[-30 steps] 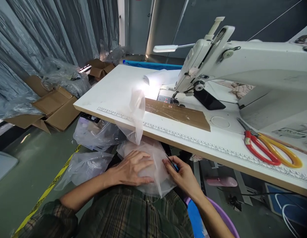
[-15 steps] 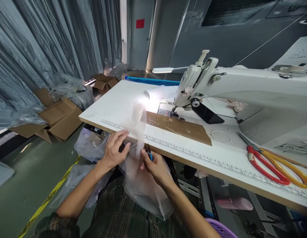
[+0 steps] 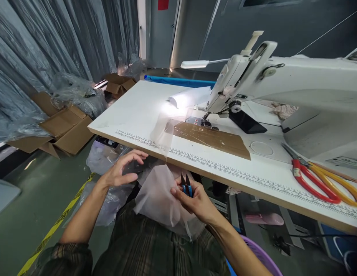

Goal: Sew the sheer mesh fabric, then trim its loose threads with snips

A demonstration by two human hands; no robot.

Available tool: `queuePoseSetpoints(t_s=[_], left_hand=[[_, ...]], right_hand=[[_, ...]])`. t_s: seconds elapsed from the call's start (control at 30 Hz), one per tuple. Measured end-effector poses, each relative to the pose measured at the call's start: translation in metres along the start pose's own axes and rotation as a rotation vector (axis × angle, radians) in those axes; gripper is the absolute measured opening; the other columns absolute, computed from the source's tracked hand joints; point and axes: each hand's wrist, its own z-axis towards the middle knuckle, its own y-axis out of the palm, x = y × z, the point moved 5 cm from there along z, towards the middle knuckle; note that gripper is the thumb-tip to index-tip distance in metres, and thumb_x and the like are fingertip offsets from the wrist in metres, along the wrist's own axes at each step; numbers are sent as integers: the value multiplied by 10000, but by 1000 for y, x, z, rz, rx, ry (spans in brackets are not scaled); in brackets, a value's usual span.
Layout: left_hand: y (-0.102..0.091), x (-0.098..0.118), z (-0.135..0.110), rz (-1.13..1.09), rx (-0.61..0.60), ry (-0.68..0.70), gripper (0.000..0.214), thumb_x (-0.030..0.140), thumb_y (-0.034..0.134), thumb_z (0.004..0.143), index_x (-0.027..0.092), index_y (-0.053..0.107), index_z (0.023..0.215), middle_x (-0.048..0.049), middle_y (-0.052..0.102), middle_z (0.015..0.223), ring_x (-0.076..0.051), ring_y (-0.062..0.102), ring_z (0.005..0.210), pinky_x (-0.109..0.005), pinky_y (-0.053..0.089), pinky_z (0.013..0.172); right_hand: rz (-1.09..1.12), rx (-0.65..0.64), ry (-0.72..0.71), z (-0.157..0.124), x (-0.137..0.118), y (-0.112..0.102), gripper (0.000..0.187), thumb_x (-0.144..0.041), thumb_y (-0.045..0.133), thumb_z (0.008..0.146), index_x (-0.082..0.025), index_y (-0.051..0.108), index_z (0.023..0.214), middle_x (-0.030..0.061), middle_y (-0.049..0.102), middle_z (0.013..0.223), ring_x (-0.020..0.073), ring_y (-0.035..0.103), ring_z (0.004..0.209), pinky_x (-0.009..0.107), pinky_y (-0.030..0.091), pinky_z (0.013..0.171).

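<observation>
My left hand (image 3: 123, 168) hovers just off the table's front edge, its fingers curved and apart, with nothing in it. Blue-handled thread snips (image 3: 186, 186) lie in my right hand (image 3: 195, 197), their dark blades pointing up and spread. The thumb and fingers of that hand also pinch the sheer whitish fabric (image 3: 155, 195), which drapes over my lap. A sheer strip (image 3: 162, 134) lies across the table edge and meets the lap piece at a narrow point. Past it stands the sewing machine (image 3: 224, 84), its needle area above a brown taped patch (image 3: 215, 140).
Red-handled and yellow-handled scissors (image 3: 316, 172) lie at the right of the white table (image 3: 126, 107). A dark phone-like slab (image 3: 247, 122) rests under the machine arm. Open cardboard boxes (image 3: 71, 128) and plastic bags stand on the floor at left. A purple basket (image 3: 260, 253) is below right.
My left hand has drawn back left from the fabric and opened wider. My right hand has moved right and down with the snips, spreading the sheer fabric below the table edge. The view has shifted.
</observation>
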Motion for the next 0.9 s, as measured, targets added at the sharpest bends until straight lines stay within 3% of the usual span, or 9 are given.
queuePoseSetpoints(t_s=[0.07, 0.17, 0.3, 0.4, 0.5, 0.57, 0.7, 0.9], left_hand=[[7, -16, 3, -141, 44, -75, 434, 486, 546, 862, 162, 611, 1144, -161, 573, 1282, -290, 543, 1184, -423, 412, 1001], [33, -34, 17, -215, 21, -198, 495, 529, 467, 909, 150, 649, 1170, -148, 627, 1248, -269, 563, 1186, -387, 394, 1030], [70, -39, 36, -385, -53, -249, 622, 629, 447, 874, 140, 644, 1205, -139, 626, 1275, -281, 535, 1231, -391, 357, 1064], [86, -41, 38, -497, -133, -283, 584, 651, 557, 793, 124, 730, 976, -121, 726, 1014, -265, 636, 1018, -372, 422, 974], [85, -47, 29, -504, -95, -393, 484, 602, 707, 684, 118, 693, 690, -34, 651, 642, -148, 589, 634, -273, 468, 686], [79, -49, 21, -488, -29, -451, 443, 549, 746, 668, 113, 676, 693, 4, 585, 582, -95, 498, 542, -217, 397, 557], [69, -41, 13, -439, 31, -454, 365, 458, 723, 737, 118, 715, 869, -11, 633, 683, -90, 505, 592, -198, 377, 563], [63, -36, 8, -347, 36, -431, 344, 435, 660, 803, 122, 744, 919, -47, 688, 755, -111, 532, 634, -205, 388, 591]], right_hand=[[-46, -63, -13, -3, 0, 4, 488, -645, 677, 704, -188, 542, 808, -43, 544, 541, 41, 255, 350, 209, 170, 325], [-121, -106, -51, -6, -2, 9, 462, -640, 615, 769, -185, 561, 822, -17, 564, 551, 72, 318, 393, 224, 221, 360], [-225, -118, -124, -16, -7, 13, 382, -550, 590, 832, -186, 542, 725, -10, 525, 591, 114, 423, 533, 242, 335, 486], [-312, -150, -147, -25, -9, 15, 351, -476, 563, 873, -183, 528, 682, -28, 435, 599, 108, 370, 557, 240, 326, 512], [-383, -154, -162, -26, -10, 10, 336, -455, 556, 884, -184, 534, 687, -28, 442, 608, 111, 371, 564, 237, 329, 517], [-450, -81, -199, -18, -12, 1, 325, -484, 536, 891, -184, 575, 775, -8, 516, 659, 129, 432, 599, 245, 357, 538], [-551, 79, -261, 8, -13, -13, 483, -539, 287, 971, -187, 581, 818, 21, 564, 702, 155, 498, 622, 272, 381, 571], [-613, -3, -279, 29, -16, -2, 479, -514, 298, 972, -194, 520, 693, -13, 472, 602, 139, 443, 563, 267, 343, 557]])
